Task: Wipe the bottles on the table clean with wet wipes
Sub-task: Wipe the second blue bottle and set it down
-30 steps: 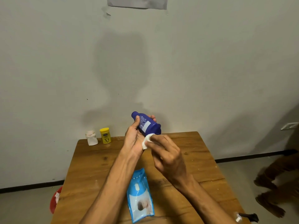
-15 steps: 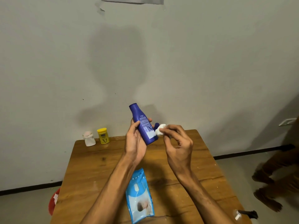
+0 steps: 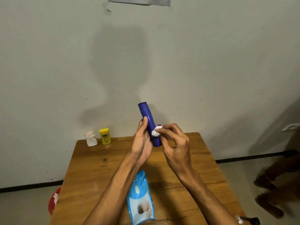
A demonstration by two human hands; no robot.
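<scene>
the left hand [image 3: 142, 143] grips the blue bottle [image 3: 148, 117] above the tabletop [image 3: 100, 168], its lower end partly hidden by fingers, while the right hand [image 3: 175, 143] pinches a white wipe [image 3: 156, 133] against it. the wipes pack [image 3: 141, 200] lies between the forearms; a black object [image 3: 250, 221] at the near right corner is cut off

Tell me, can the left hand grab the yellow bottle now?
Probably not yet: the left hand holds the blue bottle. Once it lets go, bare table lies between it and the yellow bottle, so the way looks free.
</scene>
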